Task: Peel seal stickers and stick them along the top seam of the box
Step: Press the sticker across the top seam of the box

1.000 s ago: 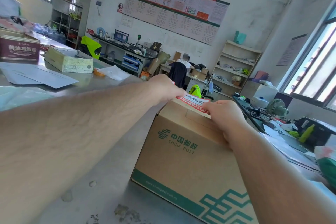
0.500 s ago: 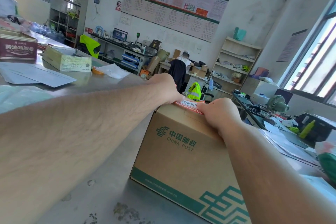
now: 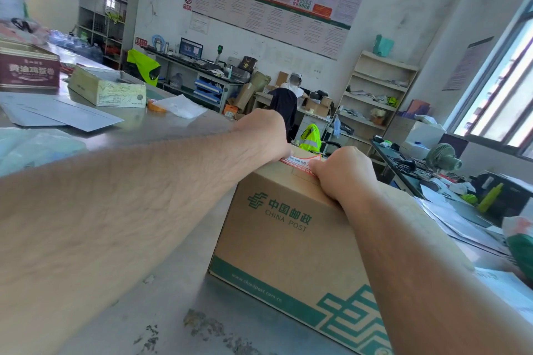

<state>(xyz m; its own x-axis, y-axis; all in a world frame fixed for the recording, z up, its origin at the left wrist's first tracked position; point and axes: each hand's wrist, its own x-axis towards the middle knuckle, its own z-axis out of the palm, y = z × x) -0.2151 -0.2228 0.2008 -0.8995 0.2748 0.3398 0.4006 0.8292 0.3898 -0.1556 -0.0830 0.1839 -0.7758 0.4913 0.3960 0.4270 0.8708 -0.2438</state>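
A grey metal worktable (image 3: 161, 135) is supporting a brown China Post cardboard box (image 3: 288, 245), which is sitting upright near the table's near edge with its green-printed side facing the camera. Both bare forearms are reaching over the box to its top far edge. The left hand (image 3: 264, 132) is curling over the far left corner of the box top, fingers bent down and pressing on one end of a red-and-white seal sticker (image 3: 300, 161). The right hand (image 3: 343, 173) is lying fisted on the box top, fingertips pinching or pressing the sticker's other end; which one cannot be determined. The sticker is lying flat along the box top between the two hands, touching both.
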